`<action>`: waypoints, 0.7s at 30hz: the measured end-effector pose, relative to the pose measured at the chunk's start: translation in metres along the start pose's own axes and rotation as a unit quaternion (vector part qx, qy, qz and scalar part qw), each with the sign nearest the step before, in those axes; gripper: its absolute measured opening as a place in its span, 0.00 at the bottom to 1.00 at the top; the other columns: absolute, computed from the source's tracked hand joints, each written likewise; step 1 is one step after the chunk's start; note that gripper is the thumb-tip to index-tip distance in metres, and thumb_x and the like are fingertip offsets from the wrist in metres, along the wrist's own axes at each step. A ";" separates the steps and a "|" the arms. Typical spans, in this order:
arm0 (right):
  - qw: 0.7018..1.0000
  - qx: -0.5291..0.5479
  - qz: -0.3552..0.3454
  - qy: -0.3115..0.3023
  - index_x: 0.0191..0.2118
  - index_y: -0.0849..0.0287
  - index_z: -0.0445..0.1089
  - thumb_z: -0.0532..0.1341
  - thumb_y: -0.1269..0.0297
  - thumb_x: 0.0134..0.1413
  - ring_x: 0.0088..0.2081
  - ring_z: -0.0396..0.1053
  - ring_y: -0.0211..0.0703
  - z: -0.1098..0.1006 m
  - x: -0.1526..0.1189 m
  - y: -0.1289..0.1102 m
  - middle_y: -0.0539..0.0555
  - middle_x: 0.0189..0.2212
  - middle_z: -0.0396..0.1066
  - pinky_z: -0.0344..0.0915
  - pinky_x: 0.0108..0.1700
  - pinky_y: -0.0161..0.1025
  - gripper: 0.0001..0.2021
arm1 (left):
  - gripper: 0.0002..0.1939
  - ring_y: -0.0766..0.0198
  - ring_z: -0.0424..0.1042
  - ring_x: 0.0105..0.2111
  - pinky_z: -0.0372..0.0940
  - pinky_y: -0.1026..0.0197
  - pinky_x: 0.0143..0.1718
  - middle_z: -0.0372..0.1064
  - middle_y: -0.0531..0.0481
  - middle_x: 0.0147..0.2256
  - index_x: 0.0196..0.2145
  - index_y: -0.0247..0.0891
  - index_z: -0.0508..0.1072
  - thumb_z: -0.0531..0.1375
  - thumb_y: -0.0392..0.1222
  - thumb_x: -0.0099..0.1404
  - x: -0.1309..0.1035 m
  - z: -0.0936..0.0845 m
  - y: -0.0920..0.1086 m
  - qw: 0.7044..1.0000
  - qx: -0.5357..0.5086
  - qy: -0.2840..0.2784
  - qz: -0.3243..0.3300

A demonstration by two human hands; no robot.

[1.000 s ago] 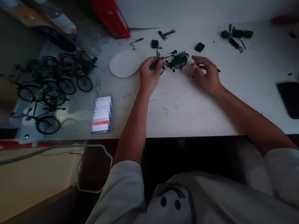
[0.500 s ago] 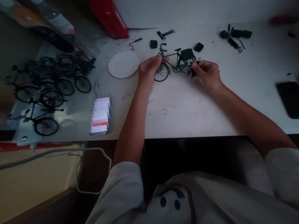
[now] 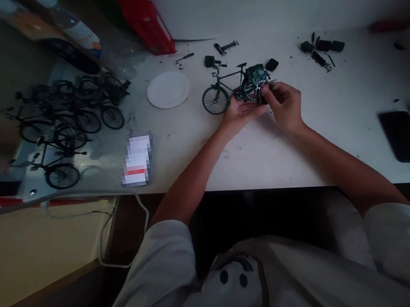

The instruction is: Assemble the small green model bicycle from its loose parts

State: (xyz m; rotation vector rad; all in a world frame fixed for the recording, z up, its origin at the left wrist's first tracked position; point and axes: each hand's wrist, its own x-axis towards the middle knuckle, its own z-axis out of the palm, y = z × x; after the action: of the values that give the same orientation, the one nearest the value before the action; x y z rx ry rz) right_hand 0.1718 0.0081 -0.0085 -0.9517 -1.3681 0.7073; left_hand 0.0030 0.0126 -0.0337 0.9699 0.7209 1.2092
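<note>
A dark green model bicycle (image 3: 230, 77) stands upright above the white table, its handlebar to the left and a green box over its rear wheel. My left hand (image 3: 241, 111) is beneath the frame by the pedals, thumb at the frame and fingers stretched under the rear wheel, gripping it loosely. At the rear hub, my right hand (image 3: 285, 101) pinches the lower back of the bicycle with thumb and forefinger. A small dark part at those fingertips is partly hidden. Two dark green boxes (image 3: 272, 64) lie just behind the bicycle.
Several model bicycles (image 3: 62, 174) crowd the left side. Near them are a white plate (image 3: 168, 90) and a lit phone (image 3: 138, 161). Small dark parts (image 3: 323, 46) and a screwdriver (image 3: 186, 57) lie farther back. A dark phone (image 3: 403, 136) rests at right; a cable (image 3: 146, 208) hangs at left.
My left hand has left the handlebar area and moved right, under the pedals and rear wheel. The bicycle's front has shifted slightly left. My right hand stays at the rear wheel.
</note>
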 end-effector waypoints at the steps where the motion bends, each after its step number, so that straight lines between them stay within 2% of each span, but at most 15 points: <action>1: 1.000 -0.006 0.000 -0.012 0.37 0.50 0.80 0.73 0.27 0.62 0.36 0.78 0.45 0.000 -0.001 0.000 0.51 0.35 0.80 0.78 0.41 0.46 0.28 | 0.43 0.53 0.89 0.49 0.81 0.41 0.62 0.86 0.47 0.49 0.53 0.42 0.71 0.88 0.49 0.47 0.001 0.001 -0.002 1.000 0.001 0.013 0.006; 6: 0.997 -0.025 -0.005 -0.070 0.34 0.51 0.78 0.73 0.27 0.62 0.38 0.79 0.46 -0.002 -0.001 -0.002 0.53 0.36 0.81 0.79 0.43 0.47 0.29 | 0.36 0.56 0.88 0.52 0.79 0.45 0.67 0.86 0.48 0.50 0.51 0.40 0.76 0.87 0.47 0.50 0.001 -0.001 -0.002 0.998 -0.016 0.052 0.038; 9: 0.998 -0.043 -0.021 -0.047 0.37 0.49 0.82 0.74 0.28 0.61 0.49 0.81 0.50 -0.005 -0.001 -0.004 0.56 0.47 0.83 0.80 0.45 0.47 0.27 | 0.37 0.54 0.88 0.52 0.79 0.44 0.67 0.87 0.45 0.50 0.50 0.40 0.78 0.88 0.49 0.49 -0.003 0.001 0.004 0.998 -0.013 0.048 0.034; 11: 0.997 -0.071 -0.029 -0.019 0.39 0.48 0.84 0.74 0.28 0.61 0.54 0.81 0.53 -0.007 0.000 -0.003 0.57 0.53 0.82 0.78 0.42 0.45 0.26 | 0.38 0.52 0.88 0.50 0.80 0.42 0.67 0.88 0.46 0.49 0.49 0.41 0.79 0.89 0.52 0.46 -0.005 0.002 0.009 0.998 -0.016 0.046 0.029; 13: 0.996 -0.081 -0.025 0.000 0.39 0.48 0.83 0.73 0.30 0.64 0.52 0.81 0.51 -0.008 0.000 -0.002 0.56 0.50 0.82 0.75 0.38 0.43 0.25 | 0.38 0.51 0.89 0.46 0.81 0.40 0.66 0.89 0.47 0.46 0.48 0.42 0.80 0.89 0.55 0.45 -0.005 0.003 0.013 0.998 -0.021 0.041 0.031; 17: 0.999 -0.053 0.007 -0.006 0.39 0.50 0.81 0.71 0.30 0.66 0.36 0.79 0.44 -0.007 0.000 -0.003 0.51 0.36 0.80 0.72 0.36 0.43 0.26 | 0.36 0.53 0.89 0.37 0.84 0.40 0.57 0.87 0.49 0.39 0.43 0.41 0.79 0.89 0.56 0.43 -0.001 0.000 0.013 0.996 -0.021 0.070 0.049; 21: 0.992 -0.120 -0.030 -0.021 0.39 0.50 0.81 0.68 0.27 0.68 0.34 0.74 0.43 -0.006 -0.001 -0.009 0.51 0.34 0.77 0.70 0.34 0.43 0.28 | 0.37 0.53 0.88 0.41 0.85 0.41 0.55 0.85 0.50 0.42 0.45 0.45 0.72 0.88 0.52 0.48 0.004 -0.005 0.006 0.991 -0.005 0.099 0.085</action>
State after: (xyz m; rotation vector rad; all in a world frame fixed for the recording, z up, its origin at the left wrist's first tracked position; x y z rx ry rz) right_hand 0.1769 0.0018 -0.0006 -1.0848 -1.5363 0.5277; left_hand -0.0027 0.0177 -0.0302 0.9245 0.7993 1.4720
